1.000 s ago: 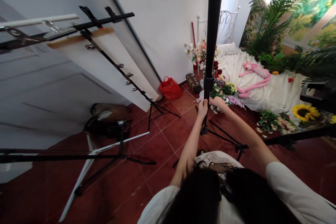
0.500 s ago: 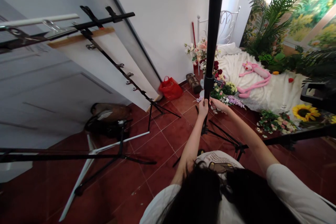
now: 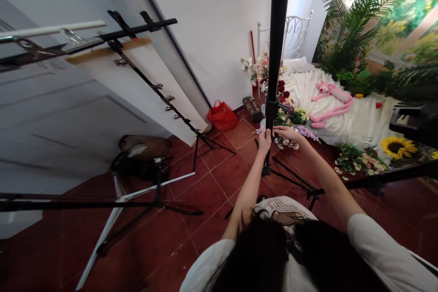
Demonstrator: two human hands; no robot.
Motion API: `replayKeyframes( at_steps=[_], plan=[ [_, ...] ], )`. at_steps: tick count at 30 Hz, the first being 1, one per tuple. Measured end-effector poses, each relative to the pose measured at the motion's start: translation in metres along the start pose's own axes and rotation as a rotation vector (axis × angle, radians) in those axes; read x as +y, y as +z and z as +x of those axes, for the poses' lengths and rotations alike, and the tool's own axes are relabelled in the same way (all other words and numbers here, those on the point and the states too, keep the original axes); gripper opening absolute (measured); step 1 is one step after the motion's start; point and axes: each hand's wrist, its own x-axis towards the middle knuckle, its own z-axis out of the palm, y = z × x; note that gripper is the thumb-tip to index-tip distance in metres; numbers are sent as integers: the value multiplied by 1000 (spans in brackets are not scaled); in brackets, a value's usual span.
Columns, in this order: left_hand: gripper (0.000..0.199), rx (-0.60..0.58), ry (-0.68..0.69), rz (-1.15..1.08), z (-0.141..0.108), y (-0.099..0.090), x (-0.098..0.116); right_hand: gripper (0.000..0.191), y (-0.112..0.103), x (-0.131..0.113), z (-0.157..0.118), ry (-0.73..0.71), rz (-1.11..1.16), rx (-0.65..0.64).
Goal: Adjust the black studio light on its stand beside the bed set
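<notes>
A black light stand [image 3: 275,54] rises upright in front of me, with a collar and clamp knob partway up its pole. My left hand [image 3: 264,141] is closed round the pole just below that collar. To the right of the pole is my right hand [image 3: 288,133], its fingers stretched out toward the pole with their tips at or very near it. Whether the tips touch a small knob there cannot be made out. Behind the pole are artificial flowers [image 3: 300,115], partly covered by it.
A white-draped bed [image 3: 367,118] bears a pink plush toy [image 3: 337,93]. A sunflower [image 3: 398,147] is at right. A red bag [image 3: 223,116] sits by the wall. Clip-hung backdrop boards [image 3: 171,114] and a white-legged stand [image 3: 102,242] occupy the left. Stand legs [image 3: 294,175] spread near me.
My right hand has drawn slightly right from the pole, its fingers now more stretched out. My left hand stays round the pole.
</notes>
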Motion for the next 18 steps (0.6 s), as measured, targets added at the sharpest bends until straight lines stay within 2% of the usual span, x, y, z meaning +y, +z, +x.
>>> replayKeyframes(
  at_steps=[4,8,13,18],
  plan=[
    [75,-17,0,-8,1,-2,0,35,-2,-20,11,-10,-209,38],
    [74,-14,-8,-32,1,-1,0,40,4,-23,18,-40,-280,39],
    [74,-7,-14,-48,1,1,-1,41,13,-9,15,-137,-193,82],
    [74,7,-6,-28,1,1,-2,52,30,-6,18,-101,122,243]
  ],
)
